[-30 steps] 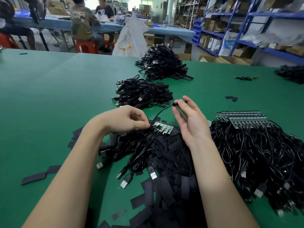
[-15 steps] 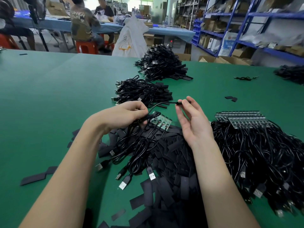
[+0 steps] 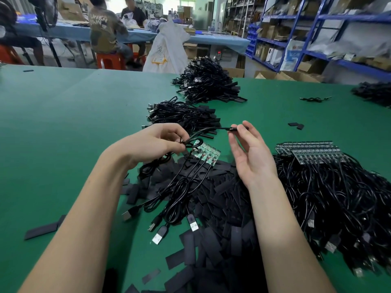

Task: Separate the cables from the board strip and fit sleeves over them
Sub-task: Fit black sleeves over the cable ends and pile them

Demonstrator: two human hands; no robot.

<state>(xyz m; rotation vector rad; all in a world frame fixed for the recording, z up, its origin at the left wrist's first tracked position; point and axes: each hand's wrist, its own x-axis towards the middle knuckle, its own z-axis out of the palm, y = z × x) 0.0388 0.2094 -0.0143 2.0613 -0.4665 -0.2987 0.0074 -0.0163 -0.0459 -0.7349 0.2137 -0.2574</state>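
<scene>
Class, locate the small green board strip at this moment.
In the head view, the board strip sits mid-table between the left hand and right hand, above the pile of black sleeves.

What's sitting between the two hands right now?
In the head view, one black cable spans from the left hand to the right hand; below that gap lies the green board strip, its other cables attached.

Both forearms reach forward, bare. The left hand [image 3: 156, 142] is curled, fingertips pinching downward. The right hand [image 3: 251, 153] is raised palm-in, thumb and forefinger pinched, other fingers relaxed.
</scene>
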